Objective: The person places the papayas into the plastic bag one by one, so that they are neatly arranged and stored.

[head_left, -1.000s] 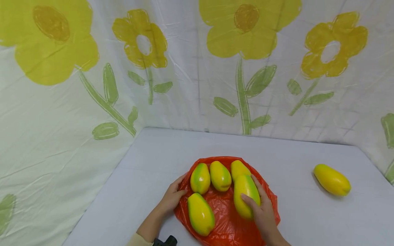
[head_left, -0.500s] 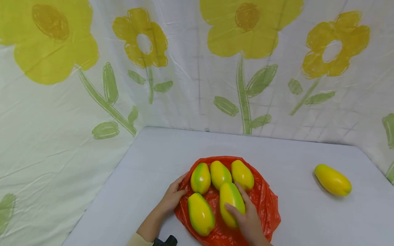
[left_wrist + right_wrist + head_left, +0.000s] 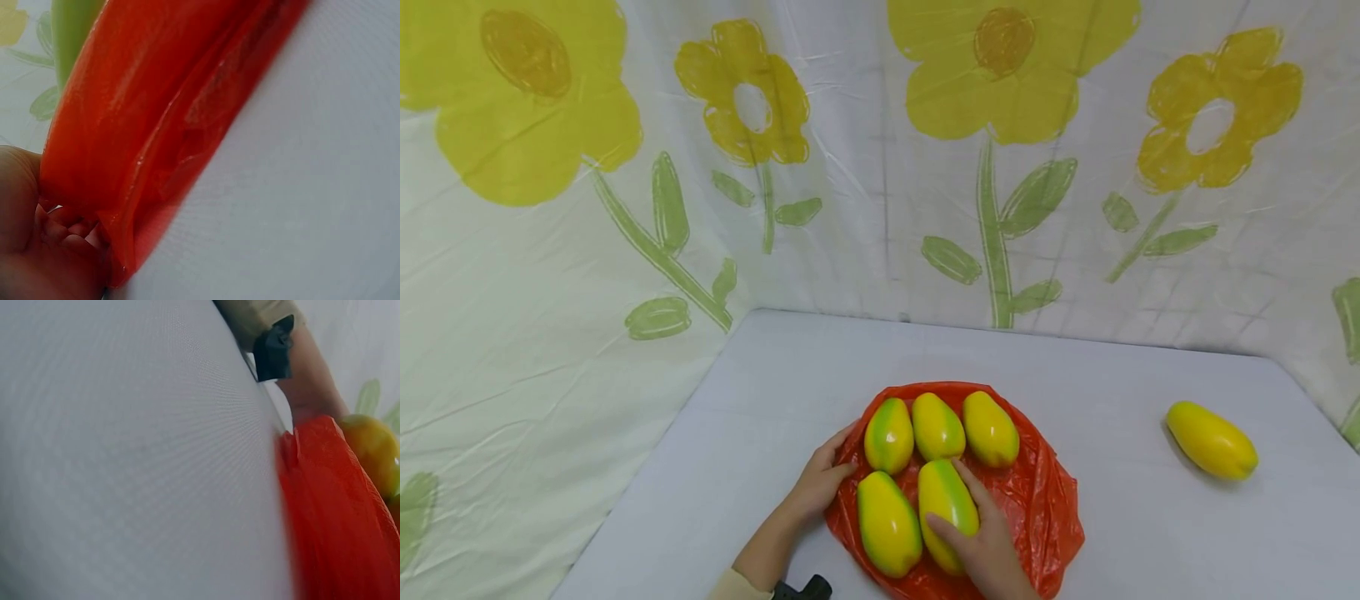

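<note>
A red plastic bag (image 3: 1048, 517) lies spread open on the table, its rim raised. My left hand (image 3: 820, 479) grips the bag's left rim; in the left wrist view its fingers curl round the red film (image 3: 144, 94). My right hand (image 3: 988, 542) holds a yellow-green papaya (image 3: 946, 508) inside the bag, thumb on one side and fingers on the other. It sits beside another papaya (image 3: 889, 525) at the front left. Behind them, a row holds a left papaya (image 3: 889, 436), a middle papaya (image 3: 937, 427) and a right papaya (image 3: 991, 429). My right hand is out of the right wrist view.
One more papaya (image 3: 1212, 440) lies on the white table (image 3: 1150, 525) to the right of the bag. A flower-printed curtain (image 3: 850, 217) stands behind and to the left. A black wrist device (image 3: 805, 588) shows near the left sleeve.
My right hand has carried its papaya leftward and toward me, beside the front-left papaya, uncovering the back-right one. The left hand has stayed on the bag's rim.
</note>
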Available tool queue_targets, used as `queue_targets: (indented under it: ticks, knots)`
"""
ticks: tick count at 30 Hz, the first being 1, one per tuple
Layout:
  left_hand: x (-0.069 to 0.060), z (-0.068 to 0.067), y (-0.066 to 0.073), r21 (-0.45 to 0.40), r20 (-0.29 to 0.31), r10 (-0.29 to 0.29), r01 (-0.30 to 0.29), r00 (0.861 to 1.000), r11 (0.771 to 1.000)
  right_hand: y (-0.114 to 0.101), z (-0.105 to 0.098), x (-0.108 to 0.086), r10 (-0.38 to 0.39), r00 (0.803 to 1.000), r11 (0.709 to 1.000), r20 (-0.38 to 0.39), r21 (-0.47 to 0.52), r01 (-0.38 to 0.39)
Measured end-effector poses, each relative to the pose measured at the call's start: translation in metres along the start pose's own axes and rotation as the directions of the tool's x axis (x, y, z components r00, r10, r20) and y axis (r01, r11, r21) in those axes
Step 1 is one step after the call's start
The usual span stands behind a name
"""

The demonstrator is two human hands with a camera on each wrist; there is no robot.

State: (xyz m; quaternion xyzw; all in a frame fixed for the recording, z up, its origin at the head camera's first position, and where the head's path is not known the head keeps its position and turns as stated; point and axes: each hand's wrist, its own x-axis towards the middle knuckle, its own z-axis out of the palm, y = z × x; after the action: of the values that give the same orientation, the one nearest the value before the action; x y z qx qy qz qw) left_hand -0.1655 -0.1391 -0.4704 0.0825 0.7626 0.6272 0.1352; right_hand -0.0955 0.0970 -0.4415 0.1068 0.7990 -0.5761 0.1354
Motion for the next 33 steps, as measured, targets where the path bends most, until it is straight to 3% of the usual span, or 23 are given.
queue_targets:
  ticks: [33]
  knots:
    - [0.001, 0.003, 0.0, -0.006, -0.013, -0.006, 0.006, 1.0, 1.0, 0.012, 0.001, 0.008, 0.031, 0.991, 0.999, 0.127, -0.037, -0.027]
